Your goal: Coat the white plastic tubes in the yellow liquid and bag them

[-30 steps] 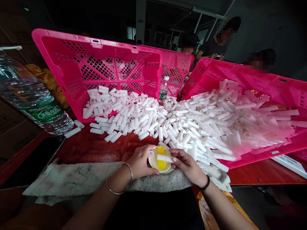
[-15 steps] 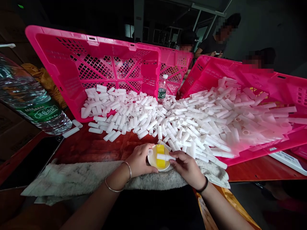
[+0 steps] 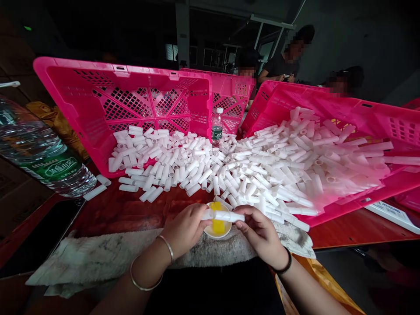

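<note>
Head view: left hand pinches short tube in its fingertips. Right hand grips long tube by its right end, between thumb and fingers. Tubes about level, end to end between the hands, over bowl; can't tell if joined. Yellow block in bowl, below long tube. Towel under forearms. Loose tubes heaped just beyond the hands.

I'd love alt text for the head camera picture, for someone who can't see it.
A left hand and right hand each grip a white tube, the two lined up end to end above a small dish holding a yellow block. Beyond, similar tubes lie heaped in and between tipped pink crates on a reddish table.
</note>
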Available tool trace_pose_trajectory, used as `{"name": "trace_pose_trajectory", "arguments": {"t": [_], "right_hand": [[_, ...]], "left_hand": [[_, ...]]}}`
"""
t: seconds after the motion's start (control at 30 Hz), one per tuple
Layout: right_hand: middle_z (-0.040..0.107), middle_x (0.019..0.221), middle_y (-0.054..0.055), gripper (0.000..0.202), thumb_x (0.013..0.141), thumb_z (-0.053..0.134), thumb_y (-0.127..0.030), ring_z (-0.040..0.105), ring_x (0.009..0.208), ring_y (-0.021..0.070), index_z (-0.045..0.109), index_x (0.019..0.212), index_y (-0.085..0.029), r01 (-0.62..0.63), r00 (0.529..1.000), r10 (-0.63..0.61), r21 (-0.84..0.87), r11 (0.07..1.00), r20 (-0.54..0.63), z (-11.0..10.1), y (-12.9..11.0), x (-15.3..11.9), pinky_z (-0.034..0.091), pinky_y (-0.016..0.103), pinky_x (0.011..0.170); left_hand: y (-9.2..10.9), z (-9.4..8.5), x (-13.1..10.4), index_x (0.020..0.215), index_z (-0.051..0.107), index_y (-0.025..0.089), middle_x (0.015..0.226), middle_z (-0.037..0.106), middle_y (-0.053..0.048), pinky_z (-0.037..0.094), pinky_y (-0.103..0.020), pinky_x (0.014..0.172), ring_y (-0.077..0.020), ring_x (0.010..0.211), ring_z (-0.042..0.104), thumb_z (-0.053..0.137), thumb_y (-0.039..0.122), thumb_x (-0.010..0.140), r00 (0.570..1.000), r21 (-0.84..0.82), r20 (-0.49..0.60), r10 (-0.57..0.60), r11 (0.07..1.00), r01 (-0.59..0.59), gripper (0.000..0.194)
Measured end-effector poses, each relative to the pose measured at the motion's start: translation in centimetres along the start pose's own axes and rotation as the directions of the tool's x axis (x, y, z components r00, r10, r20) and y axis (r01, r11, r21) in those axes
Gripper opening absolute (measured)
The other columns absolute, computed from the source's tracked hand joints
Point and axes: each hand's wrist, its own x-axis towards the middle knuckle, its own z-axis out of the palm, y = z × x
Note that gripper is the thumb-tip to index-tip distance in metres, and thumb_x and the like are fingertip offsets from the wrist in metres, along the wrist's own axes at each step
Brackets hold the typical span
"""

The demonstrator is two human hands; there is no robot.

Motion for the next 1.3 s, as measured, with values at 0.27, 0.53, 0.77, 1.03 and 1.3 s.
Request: {"name": "trace_pose_trajectory", "arguments": {"t": [0.27,0.53,0.77,1.03,1.3], "right_hand": [[0.062,0.077,0.002,0.014,0.089,0.051,-0.030,0.057,0.065,0.0130,0.060,0.093,-0.020,-0.119,0.969,0.151,-0.165,0.979,0.197,-0.7,-3.5,0.4,0.047,0.024,0.060],[0.050,0.055,-0.001,0.038,0.095,0.032,-0.034,0.049,0.050,0.0118,0.048,0.064,-0.020,0.001,0.999,0.015,-0.357,0.934,0.042,1.3,-4.8,-1.0,0.040,0.024,0.050],[0.059,0.055,0.000,0.036,0.093,0.037,-0.041,0.056,0.047,0.0133,0.055,0.066,-0.023,-0.240,0.949,0.316,-0.634,0.735,0.007,-7.0,-4.7,-7.6,0.045,0.022,0.046],[0.068,0.077,0.010,0.027,0.088,0.040,-0.033,0.066,0.071,0.0238,0.062,0.088,-0.017,-0.357,0.930,0.258,-0.810,0.465,-0.262,-8.6,0.4,-1.1,0.046,0.031,0.060],[0.063,0.059,0.008,0.028,0.078,0.057,-0.043,0.061,0.057,0.0226,0.057,0.065,-0.018,-0.466,0.853,0.416,-0.820,0.333,-0.316,-6.8,2.0,3.9,0.036,0.028,0.049]], "left_hand": [[3.0,-1.2,-0.6,0.107,0.057,0.020,0.087,0.064,-0.008,0.047,-0.040,0.072,-0.0252,0.080,0.058,0.041,0.022,0.090,0.990,0.283,0.047,0.135,0.949,-0.143,0.024],[8.5,1.9,-2.2,0.080,0.053,0.019,0.074,0.062,-0.002,0.046,-0.027,0.058,-0.0177,0.066,0.058,0.042,0.030,0.090,0.965,-0.240,0.196,-0.172,0.946,0.217,0.019],[5.5,1.9,-3.5,0.133,0.035,0.021,0.123,0.057,-0.012,0.047,-0.041,0.091,-0.0282,0.109,0.055,0.050,0.044,0.086,0.997,-0.019,0.057,0.051,0.999,-0.050,0.054],[-10.4,-5.2,1.9,0.106,0.060,0.009,0.108,0.059,-0.018,0.043,-0.042,0.091,-0.0334,0.105,0.055,0.050,0.027,0.082,0.804,0.491,-0.167,-0.571,0.659,0.570,0.031],[-10.2,-4.9,1.3,0.094,0.064,0.012,0.097,0.067,-0.013,0.047,-0.031,0.079,-0.0269,0.093,0.063,0.061,0.022,0.072,0.776,0.426,-0.013,-0.631,0.698,0.575,0.024]]}}
